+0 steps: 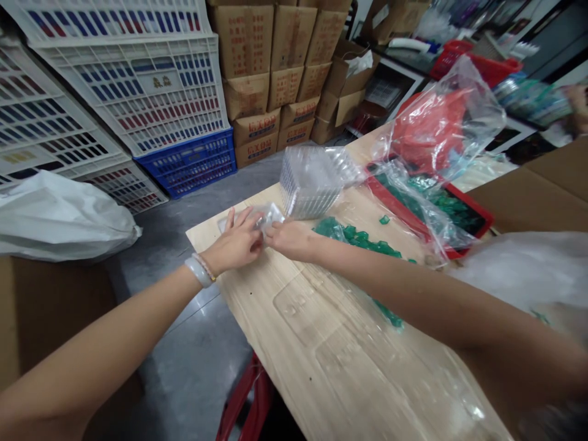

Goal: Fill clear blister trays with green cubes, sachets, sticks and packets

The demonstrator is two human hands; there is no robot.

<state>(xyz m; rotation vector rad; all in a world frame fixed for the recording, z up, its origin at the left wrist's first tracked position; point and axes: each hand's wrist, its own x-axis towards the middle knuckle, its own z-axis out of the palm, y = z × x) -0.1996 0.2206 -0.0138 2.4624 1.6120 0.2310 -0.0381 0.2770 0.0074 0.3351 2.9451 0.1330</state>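
Both my hands meet at the far left corner of a light wooden table [257, 306]. My left hand [236, 242], with a pale bangle on its wrist, lies with fingers spread on a clear plastic blister shell [269, 215]. My right hand [290, 237] pinches the same shell from the right. A stack of clear plastic shells [309, 182] stands just beyond the hands. Small green plastic pieces [362, 240] are strewn to the right of my right hand. More clear shells [316, 318] lie flat on the table nearer to me.
A red tray [478, 215] with green pieces under a clear bag [441, 122] sits at the right. White and blue crates [151, 92] and cardboard boxes [275, 61] line the back. A white sack [59, 214] lies left. A red stool [243, 398] stands below the table.
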